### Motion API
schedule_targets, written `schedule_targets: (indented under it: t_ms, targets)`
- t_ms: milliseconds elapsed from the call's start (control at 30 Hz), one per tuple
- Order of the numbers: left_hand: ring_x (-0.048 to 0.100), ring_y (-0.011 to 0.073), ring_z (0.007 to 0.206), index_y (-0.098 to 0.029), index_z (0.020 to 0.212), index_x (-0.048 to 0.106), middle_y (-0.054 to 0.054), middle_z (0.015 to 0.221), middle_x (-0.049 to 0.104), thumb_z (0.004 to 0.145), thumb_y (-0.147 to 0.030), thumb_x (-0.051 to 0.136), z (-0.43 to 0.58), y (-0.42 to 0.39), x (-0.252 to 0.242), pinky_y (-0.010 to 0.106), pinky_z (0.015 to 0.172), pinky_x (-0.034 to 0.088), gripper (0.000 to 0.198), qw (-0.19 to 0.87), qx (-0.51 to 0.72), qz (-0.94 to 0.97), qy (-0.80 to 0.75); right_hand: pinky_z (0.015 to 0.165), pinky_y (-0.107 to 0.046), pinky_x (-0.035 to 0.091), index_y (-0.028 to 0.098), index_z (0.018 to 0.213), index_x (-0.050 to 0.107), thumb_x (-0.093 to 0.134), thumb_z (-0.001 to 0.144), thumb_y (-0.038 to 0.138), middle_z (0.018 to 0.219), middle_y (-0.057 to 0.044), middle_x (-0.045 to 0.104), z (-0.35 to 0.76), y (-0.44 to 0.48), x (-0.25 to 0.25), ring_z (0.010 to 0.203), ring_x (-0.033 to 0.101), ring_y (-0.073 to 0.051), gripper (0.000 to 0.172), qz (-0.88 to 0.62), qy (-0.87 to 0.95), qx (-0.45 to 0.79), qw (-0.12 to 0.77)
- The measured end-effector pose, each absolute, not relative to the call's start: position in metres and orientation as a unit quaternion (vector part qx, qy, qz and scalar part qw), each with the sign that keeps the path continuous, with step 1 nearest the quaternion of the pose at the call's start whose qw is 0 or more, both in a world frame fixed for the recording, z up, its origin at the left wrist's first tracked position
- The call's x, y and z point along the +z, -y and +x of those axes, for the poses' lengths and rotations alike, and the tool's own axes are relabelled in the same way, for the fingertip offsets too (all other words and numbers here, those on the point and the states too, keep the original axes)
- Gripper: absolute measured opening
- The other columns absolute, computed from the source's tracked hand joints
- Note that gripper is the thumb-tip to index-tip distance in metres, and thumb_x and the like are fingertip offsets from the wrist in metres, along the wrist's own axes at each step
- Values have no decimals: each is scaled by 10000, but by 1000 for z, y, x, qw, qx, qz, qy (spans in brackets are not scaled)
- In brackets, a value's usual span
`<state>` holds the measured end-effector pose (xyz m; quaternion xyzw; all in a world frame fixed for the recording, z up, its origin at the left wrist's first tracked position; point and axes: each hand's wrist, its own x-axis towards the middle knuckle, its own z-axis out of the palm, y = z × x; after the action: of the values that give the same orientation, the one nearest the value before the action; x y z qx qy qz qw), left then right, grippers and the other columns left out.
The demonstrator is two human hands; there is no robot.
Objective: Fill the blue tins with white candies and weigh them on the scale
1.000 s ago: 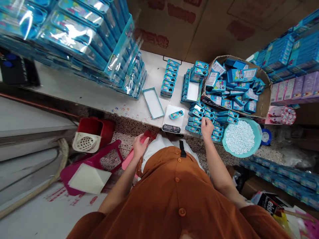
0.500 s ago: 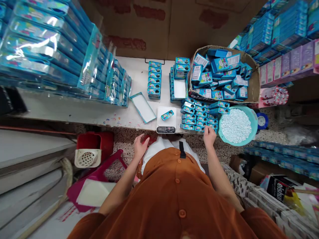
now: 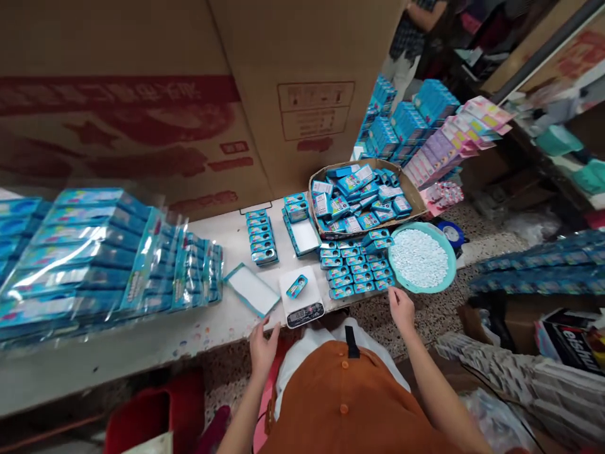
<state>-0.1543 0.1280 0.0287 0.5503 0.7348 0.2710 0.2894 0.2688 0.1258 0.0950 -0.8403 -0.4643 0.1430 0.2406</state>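
Note:
My left hand (image 3: 263,350) hangs open at the table's front edge, just below a white tray with a blue rim (image 3: 252,290), touching nothing I can make out. A small blue tin (image 3: 297,286) lies on a white digital scale (image 3: 301,309) to the right of that hand. My right hand (image 3: 401,310) is open and empty, a little in front of neat rows of blue tins (image 3: 354,268) and close to a turquoise bowl of white mints (image 3: 420,258).
A cardboard box (image 3: 363,198) full of blue packets stands at the table's back. Bagged blue packs (image 3: 104,258) are piled at the left. Large cartons (image 3: 142,107) rise behind the table, and a person (image 3: 411,38) stands beyond the shelves.
The view has tilted up and shows more of the room. My right hand has drawn back from the tins toward me, past the table's edge. The tin stays on the scale.

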Motion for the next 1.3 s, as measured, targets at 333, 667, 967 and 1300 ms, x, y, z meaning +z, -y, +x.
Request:
schedule_targets:
  t_ms: [333, 667, 967, 1300]
  targets:
    - [497, 322, 1153, -92, 1236, 471, 199, 1170, 565, 796, -392, 611, -90, -230, 64, 447, 957, 411, 551, 169, 124, 742, -636, 897, -358, 462, 174, 1007, 700, 364, 893, 484, 1071, -129, 692, 273, -97, 86, 970, 639, -237, 471, -856, 435, 156, 230]
    - [593, 264, 1000, -162, 1097, 546, 124, 1054, 634, 831, -383, 561, -104, -293, 122, 378, 868, 466, 347, 164, 174, 779, -579, 880, -329, 469, 186, 1027, 690, 359, 927, 431, 1061, -101, 692, 231, -123, 75, 964, 644, -222, 423, -805, 501, 210, 239]
    - [580, 293, 1033, -180, 1183, 521, 120, 1104, 625, 810, -376, 588, -65, -433, 158, 404, 902, 443, 428, 103, 158, 827, -530, 808, -290, 474, 270, 1345, 478, 441, 919, 336, 1127, -48, 679, 119, -279, 90, 957, 649, -197, 433, -677, 625, 334, 200]
    - [180, 375, 1409, -131, 1306, 447, 182, 1497, 309, 846, -369, 529, -50, -461, 113, 582, 1114, 174, 524, 0, 134, 847, -514, 810, -310, 465, 260, 1245, 495, 475, 906, 318, 1187, -88, 557, 89, -325, 72, 1049, 577, -218, 344, -692, 635, 328, 102]
